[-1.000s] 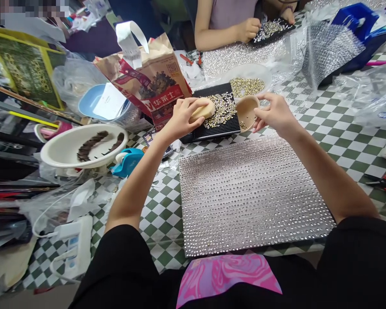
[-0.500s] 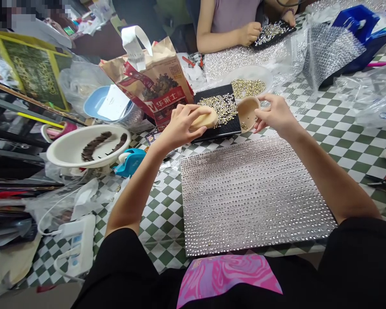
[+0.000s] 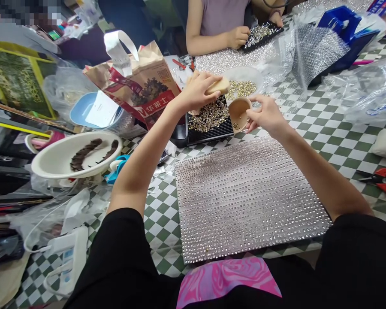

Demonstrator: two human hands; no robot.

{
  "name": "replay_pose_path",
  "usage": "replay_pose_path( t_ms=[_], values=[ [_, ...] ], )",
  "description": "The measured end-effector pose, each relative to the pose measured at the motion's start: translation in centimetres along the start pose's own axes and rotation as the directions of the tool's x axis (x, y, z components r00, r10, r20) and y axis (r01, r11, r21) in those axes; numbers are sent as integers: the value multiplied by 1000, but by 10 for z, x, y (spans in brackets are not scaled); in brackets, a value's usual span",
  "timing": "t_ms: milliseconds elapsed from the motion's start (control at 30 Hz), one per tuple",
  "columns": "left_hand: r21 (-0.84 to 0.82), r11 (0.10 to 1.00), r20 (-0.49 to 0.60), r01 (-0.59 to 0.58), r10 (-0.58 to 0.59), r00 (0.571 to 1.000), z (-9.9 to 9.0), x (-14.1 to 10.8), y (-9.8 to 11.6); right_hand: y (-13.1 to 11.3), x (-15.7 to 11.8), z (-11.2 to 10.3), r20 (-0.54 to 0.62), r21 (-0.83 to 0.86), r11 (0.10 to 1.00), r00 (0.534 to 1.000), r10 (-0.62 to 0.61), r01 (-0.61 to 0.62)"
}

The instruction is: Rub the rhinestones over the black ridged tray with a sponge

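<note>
Beads (image 3: 209,116) lie in a shiny heap on our black tray (image 3: 212,132), at the far side of the table past the big sparkly mat (image 3: 247,197). Our left hand (image 3: 197,92) is closed around a tan pad (image 3: 219,86), held above the far end of the tray. We think it works best to keep the pad flat and move it gently, so no beads jump off. Our right hand (image 3: 265,115) pinches the rim of a small cup (image 3: 239,112), tipped at the tray's right edge with a few beads inside. We should hold it steady and close. On the left sit a white bowl (image 3: 61,156) and a paper bag (image 3: 138,83), which stands near our left arm and could get bumped. Behind the tray is a dish (image 3: 244,83) of gold beads. Another person's hand (image 3: 239,36) works farther back. Red scissors (image 3: 381,178) lie at the far right.
</note>
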State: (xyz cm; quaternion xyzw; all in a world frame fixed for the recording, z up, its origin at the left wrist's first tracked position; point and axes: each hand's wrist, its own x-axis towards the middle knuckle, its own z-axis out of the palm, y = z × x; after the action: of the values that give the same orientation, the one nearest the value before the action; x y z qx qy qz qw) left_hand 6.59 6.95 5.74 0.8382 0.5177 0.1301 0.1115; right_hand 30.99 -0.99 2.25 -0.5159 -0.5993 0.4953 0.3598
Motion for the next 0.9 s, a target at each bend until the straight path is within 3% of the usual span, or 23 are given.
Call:
replay_pose_path(
  t_ms=[367, 900],
  values=[
    [22, 1000, 14, 20, -21, 1000, 17, -6, -21, 0, 2, 2, -46, 25, 1000, 999, -7, 8],
    [60, 997, 37, -39, 37, 999, 16, -51, 10, 3, 4, 2, -50, -3, 1000, 999, -2, 2]
  ],
)
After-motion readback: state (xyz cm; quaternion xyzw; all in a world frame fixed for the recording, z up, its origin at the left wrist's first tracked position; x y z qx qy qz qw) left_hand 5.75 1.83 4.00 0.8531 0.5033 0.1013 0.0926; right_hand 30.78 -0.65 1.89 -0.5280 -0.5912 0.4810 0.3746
